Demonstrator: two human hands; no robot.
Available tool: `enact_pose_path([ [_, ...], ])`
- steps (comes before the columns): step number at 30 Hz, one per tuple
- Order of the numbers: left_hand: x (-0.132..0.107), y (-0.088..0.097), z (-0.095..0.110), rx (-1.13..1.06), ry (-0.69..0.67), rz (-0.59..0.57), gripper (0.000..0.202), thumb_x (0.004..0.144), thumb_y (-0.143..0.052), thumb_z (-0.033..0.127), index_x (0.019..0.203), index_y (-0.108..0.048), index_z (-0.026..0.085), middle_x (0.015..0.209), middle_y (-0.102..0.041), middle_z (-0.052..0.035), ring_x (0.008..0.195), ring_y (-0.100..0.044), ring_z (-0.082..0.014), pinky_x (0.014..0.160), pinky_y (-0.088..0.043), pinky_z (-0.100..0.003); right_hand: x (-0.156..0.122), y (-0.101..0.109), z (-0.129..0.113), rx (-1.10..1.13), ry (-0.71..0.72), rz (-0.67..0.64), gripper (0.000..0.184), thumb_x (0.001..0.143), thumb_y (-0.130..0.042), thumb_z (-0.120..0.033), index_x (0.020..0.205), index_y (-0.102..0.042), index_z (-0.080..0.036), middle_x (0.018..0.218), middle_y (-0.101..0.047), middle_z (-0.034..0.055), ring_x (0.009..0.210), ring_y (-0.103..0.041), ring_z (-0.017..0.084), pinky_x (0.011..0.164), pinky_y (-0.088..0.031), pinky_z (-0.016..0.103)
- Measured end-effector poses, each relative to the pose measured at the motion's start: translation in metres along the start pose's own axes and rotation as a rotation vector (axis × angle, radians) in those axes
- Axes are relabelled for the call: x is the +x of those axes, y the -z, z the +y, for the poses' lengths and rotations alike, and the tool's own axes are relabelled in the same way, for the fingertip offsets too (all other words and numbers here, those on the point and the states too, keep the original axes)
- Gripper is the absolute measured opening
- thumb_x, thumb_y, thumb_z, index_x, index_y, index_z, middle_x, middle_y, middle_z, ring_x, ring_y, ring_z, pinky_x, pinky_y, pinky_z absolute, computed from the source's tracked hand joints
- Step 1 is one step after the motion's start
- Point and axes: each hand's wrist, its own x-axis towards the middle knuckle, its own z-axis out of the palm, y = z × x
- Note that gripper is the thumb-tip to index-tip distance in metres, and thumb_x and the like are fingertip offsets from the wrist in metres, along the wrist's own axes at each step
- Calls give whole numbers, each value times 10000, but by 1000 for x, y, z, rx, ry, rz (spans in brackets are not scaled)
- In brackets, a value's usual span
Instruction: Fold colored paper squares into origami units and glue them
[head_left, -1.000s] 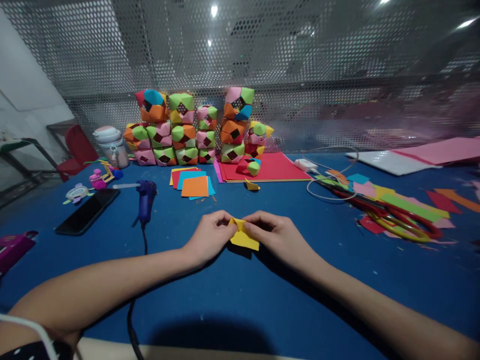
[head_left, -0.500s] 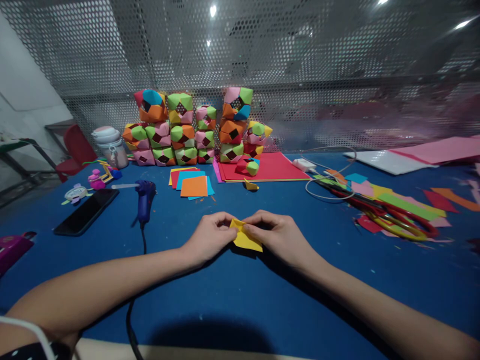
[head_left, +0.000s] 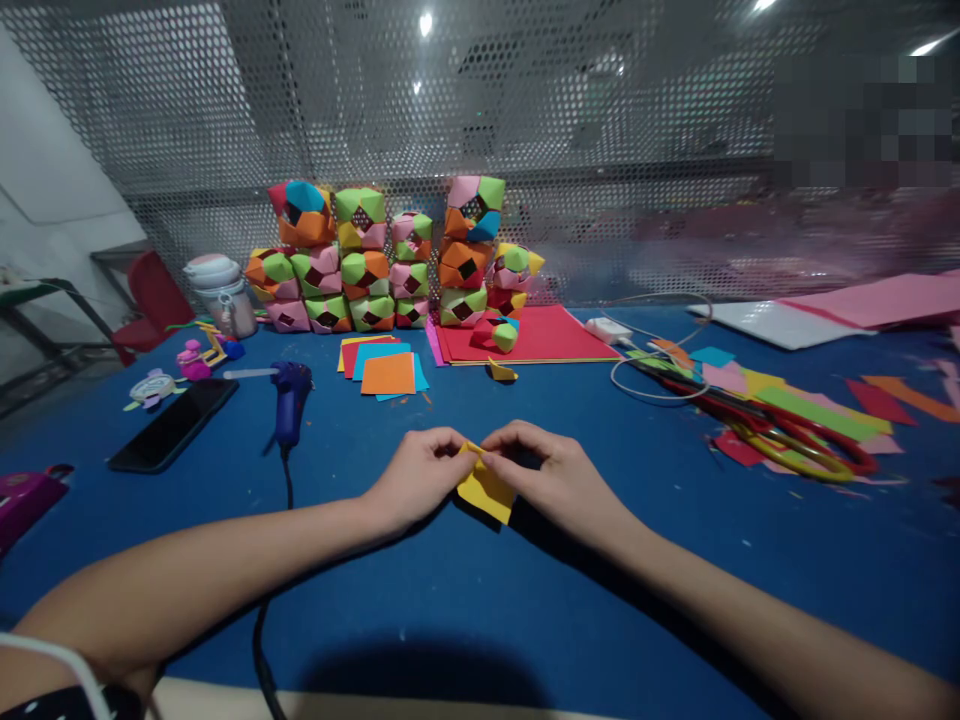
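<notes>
A small piece of yellow paper [head_left: 487, 490] is pinched along its far edge by both hands, just above the blue table. My left hand [head_left: 420, 475] closes thumb and fingers on its left corner. My right hand [head_left: 551, 475] grips the same edge from the right, thumb and forefinger together. The paper slants down toward me, its near part hanging free. Beyond the hands lie a small folded yellow piece [head_left: 502, 371] and a stack of coloured paper squares [head_left: 388, 374], orange on top.
Folded paper balls [head_left: 365, 270] stand stacked at the back, some near red sheets [head_left: 562, 335]. A blue glue gun [head_left: 291, 400] with its cord and a black phone [head_left: 176, 422] lie left. Scissors [head_left: 810, 445], paper scraps [head_left: 817, 412] and a white charger [head_left: 607, 330] lie right.
The yellow paper has tilted, its near edge swinging down and toward me and its far edge now pinched up. Both hands stay in nearly the same place.
</notes>
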Motion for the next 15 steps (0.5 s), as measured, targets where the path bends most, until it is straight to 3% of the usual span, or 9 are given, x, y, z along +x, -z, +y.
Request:
enact_pose_path([
  [8,-1,-2,2,18,28,-27,147,705,-528,252,633,-583,135,591,-498,34,561,-420,-86,526,-320,-201,-4,-2,3,-51,200,28,119,819,-524,-211,754,-617,-175,700,-588,19,650,-542,134,599,-419,259],
  [15,-2,0,-3,49,26,-68,98,678,-530,229,650,-549,137,581,-472,45,531,-389,-76,492,-288,-197,-4,-7,4,-63,167,41,107,817,-534,-210,734,-593,-175,681,-574,3,628,-529,124,573,-406,242],
])
